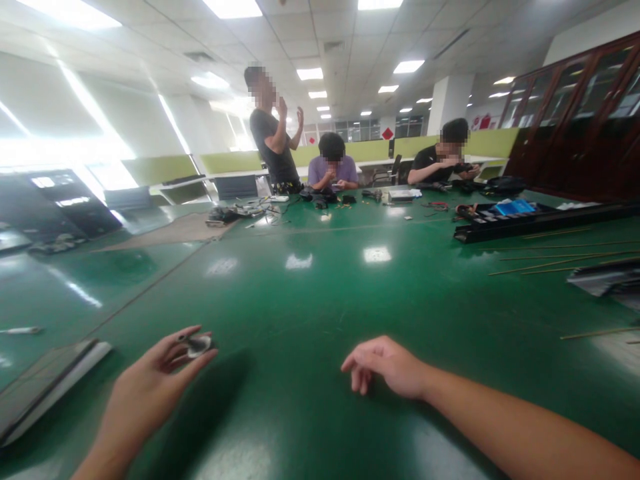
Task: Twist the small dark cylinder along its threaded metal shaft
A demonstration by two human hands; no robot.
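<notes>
A small, round, whitish and dark object (200, 345) is pinched between the thumb and fingers of my left hand (150, 383). Its exact kind cannot be made out. My left hand is above the green tabletop (295, 307), at the lower left, and casts a shadow on it. On the right, my right hand (390, 367) hovers low over the same surface. Its fingers are loosely bent and hang down, with nothing visible in them.
A notebook (47, 387) and a white pen-like stick (21, 330) lie at left. Cables and parts (243, 212) are at the far edge. A long black tray (530, 221) and thin rods (565, 258) lie right. Several people (333, 172) are across the table.
</notes>
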